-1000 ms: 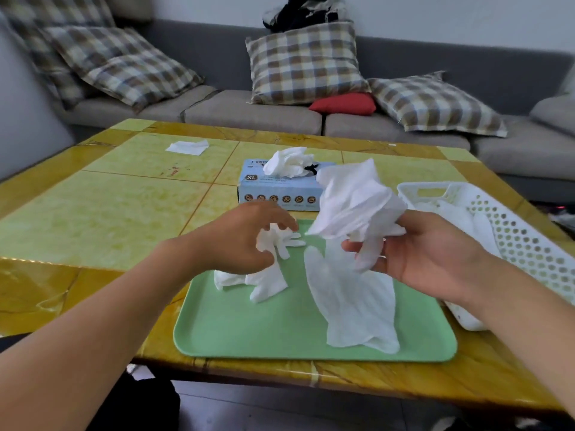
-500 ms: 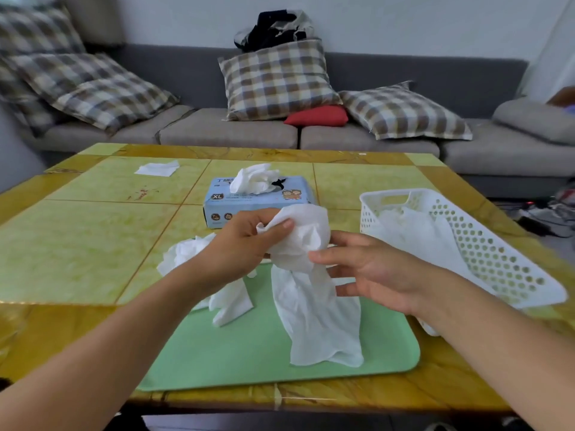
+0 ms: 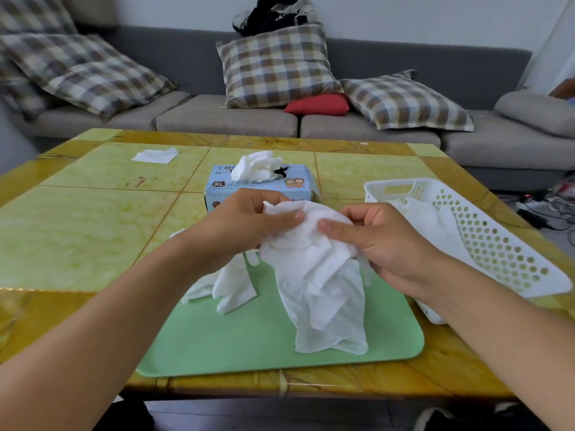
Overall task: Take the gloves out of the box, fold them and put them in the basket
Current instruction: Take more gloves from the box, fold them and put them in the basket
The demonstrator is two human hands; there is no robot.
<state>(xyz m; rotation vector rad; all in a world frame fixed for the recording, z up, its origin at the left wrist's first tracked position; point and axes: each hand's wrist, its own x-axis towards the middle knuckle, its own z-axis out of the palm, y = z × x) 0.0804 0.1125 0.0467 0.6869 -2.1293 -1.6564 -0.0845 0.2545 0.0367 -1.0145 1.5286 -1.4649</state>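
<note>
A bunched white glove (image 3: 314, 269) is pinched betw. both hands above the green tray (image 3: 249, 346) — left hand (image 3: 239, 228) fingers and right hand (image 3: 382, 241) fingers curled round its top, cuff hanging onto tray. More gloves (image 3: 255, 166) poke from the box (image 3: 258, 189); basket (image 3: 485, 244) at right on desk (image 3: 77, 228).

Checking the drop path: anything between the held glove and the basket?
Nothing visible. Both hands, left and right, pinch the glove above the green tray. The basket sits just to its right, open-topped, with white gloves already in it; only the right hand lies between.
</note>
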